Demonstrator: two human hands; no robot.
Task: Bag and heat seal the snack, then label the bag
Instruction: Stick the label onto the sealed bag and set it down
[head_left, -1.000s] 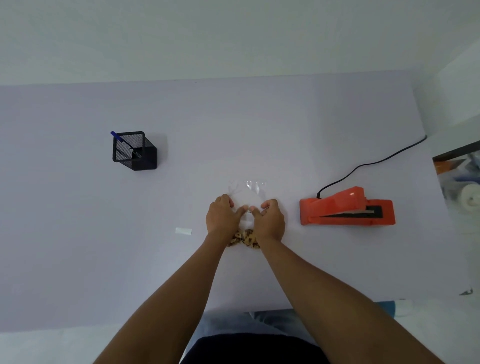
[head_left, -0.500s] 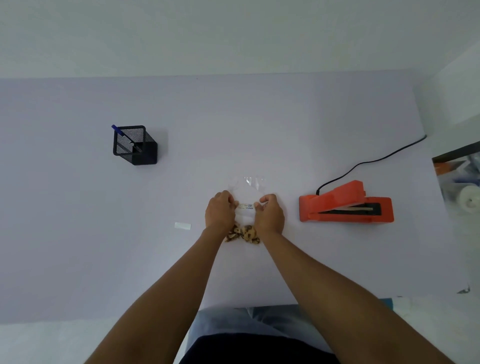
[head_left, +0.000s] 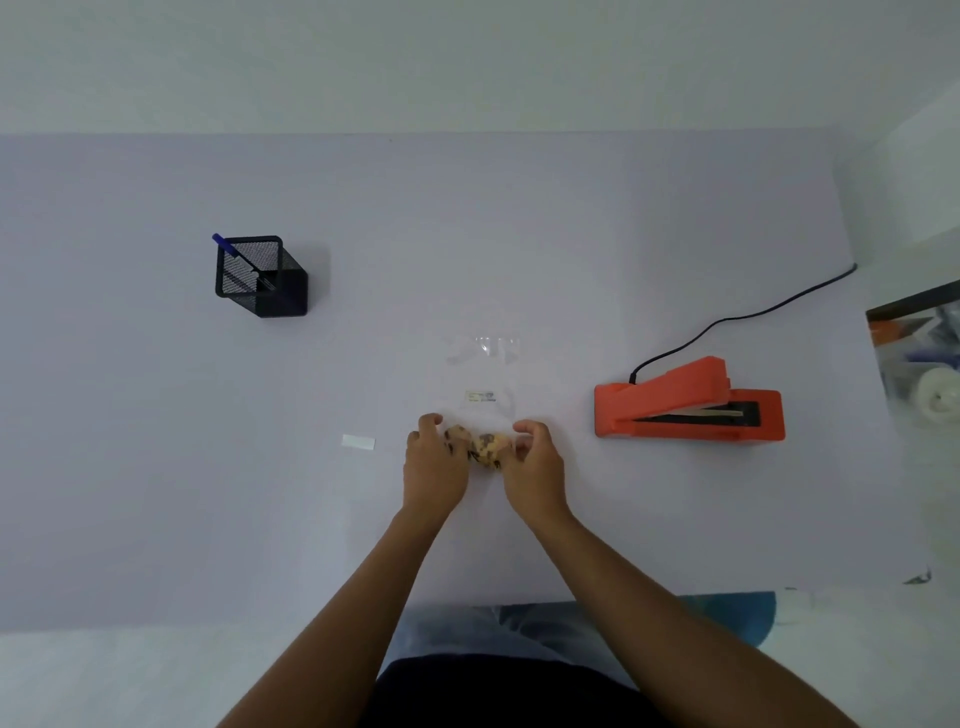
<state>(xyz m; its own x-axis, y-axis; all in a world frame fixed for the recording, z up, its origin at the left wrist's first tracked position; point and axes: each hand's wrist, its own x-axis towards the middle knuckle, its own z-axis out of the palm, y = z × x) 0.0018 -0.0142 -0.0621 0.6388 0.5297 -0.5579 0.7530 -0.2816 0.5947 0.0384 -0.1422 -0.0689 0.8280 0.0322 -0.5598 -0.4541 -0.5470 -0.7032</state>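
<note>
A clear plastic bag (head_left: 483, 364) lies flat on the pale table (head_left: 156, 467), with a small printed sticker (head_left: 480, 396) on it. At its near end sit tan cookies with dark chips (head_left: 480, 444). My left hand (head_left: 434, 460) and my right hand (head_left: 535, 460) grip the cookies from either side, fingers curled around them. Whether the cookies are inside the bag's near end I cannot tell. A small white label (head_left: 358, 442) lies left of my left hand. The orange heat sealer (head_left: 685, 408) stands to the right with its jaw raised.
A black mesh pen holder (head_left: 260, 275) with a blue pen stands at the far left. The sealer's black cord (head_left: 743, 317) runs off to the right edge. A cluttered shelf (head_left: 919, 364) sits beyond the table's right side.
Both hands have drawn back toward me from the bag's middle to the cookies at its near end. The sticker on the bag is now uncovered.
</note>
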